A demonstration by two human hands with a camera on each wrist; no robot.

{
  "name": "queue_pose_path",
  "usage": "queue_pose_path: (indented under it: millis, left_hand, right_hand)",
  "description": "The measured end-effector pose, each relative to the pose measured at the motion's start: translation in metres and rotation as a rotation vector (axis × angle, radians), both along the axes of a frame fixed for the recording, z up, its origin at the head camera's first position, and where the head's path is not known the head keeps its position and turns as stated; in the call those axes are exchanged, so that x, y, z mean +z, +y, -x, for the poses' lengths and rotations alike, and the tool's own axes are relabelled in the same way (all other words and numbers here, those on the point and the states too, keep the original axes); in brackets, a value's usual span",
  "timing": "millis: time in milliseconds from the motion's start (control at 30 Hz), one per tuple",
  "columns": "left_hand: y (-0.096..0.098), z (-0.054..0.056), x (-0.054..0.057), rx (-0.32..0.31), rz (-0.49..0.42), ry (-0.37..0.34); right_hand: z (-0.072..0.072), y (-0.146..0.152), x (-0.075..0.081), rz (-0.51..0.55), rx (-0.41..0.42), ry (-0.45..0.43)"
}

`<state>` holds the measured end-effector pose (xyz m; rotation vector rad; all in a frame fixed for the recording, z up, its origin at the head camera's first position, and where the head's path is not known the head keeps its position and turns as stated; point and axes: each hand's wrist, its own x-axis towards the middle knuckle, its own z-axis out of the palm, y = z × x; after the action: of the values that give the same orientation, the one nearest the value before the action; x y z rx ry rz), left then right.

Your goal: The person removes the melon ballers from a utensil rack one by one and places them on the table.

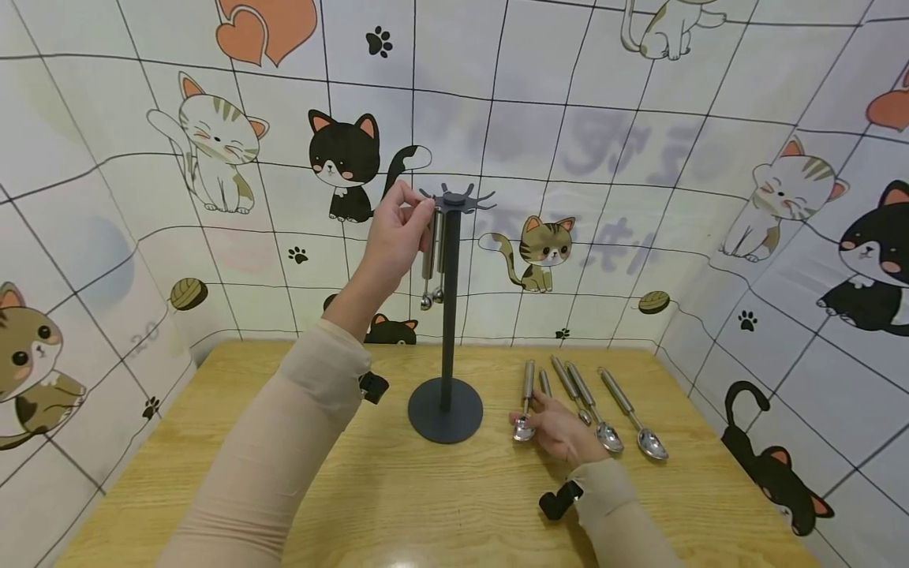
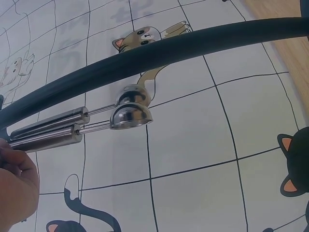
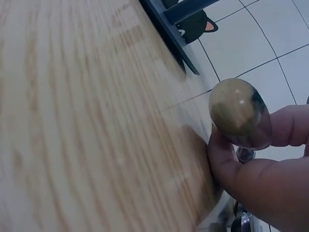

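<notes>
A dark grey stand (image 1: 447, 315) with a round base rises in the middle of the table, several hooks spreading from its top. Up at the left-hand hooks, my left hand (image 1: 401, 225) pinches the handle end of a metal measuring spoon (image 2: 131, 117). Right beside it hangs a second measuring spoon (image 2: 133, 93); both have their small round bowls downward. Low over the table to the right of the base, my right hand (image 1: 564, 432) holds another measuring spoon (image 3: 237, 113) between thumb and fingers, near its bowl. Its handle points toward the wall.
Several more metal spoons, among them a large one (image 1: 651, 443) at the far right, lie on the wooden table (image 1: 461, 505) right of the stand. Behind the table stands a white wall covering (image 1: 454, 134) printed with cats and grid lines.
</notes>
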<state>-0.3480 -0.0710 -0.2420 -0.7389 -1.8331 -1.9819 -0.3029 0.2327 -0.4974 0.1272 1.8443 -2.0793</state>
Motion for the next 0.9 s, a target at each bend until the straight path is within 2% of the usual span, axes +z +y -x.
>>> queue_pose_path:
  millis: [133,367,500,733,900]
  left_hand:
    - [0.0,0.0,-0.001,0.008,-0.009,-0.006]
    - [0.001,0.001,0.0,-0.012,-0.026,0.002]
    - [0.0,0.0,0.001,-0.011,-0.04,0.009]
    - [-0.002,0.0,0.002,-0.011,-0.042,0.009]
    - [-0.004,-0.001,0.0,-0.011,-0.041,0.009]
  right_hand:
    - [-0.001,0.0,-0.002,0.012,-0.038,0.022]
    - [0.0,-0.004,-0.007,-0.003,-0.18,0.041]
    - [0.0,-0.007,-0.01,-0.004,-0.217,0.064]
    - [-0.006,-0.015,-0.01,-0.169,-0.327,0.17]
    - [-0.006,-0.013,-0.013,-0.215,-0.364,0.169]
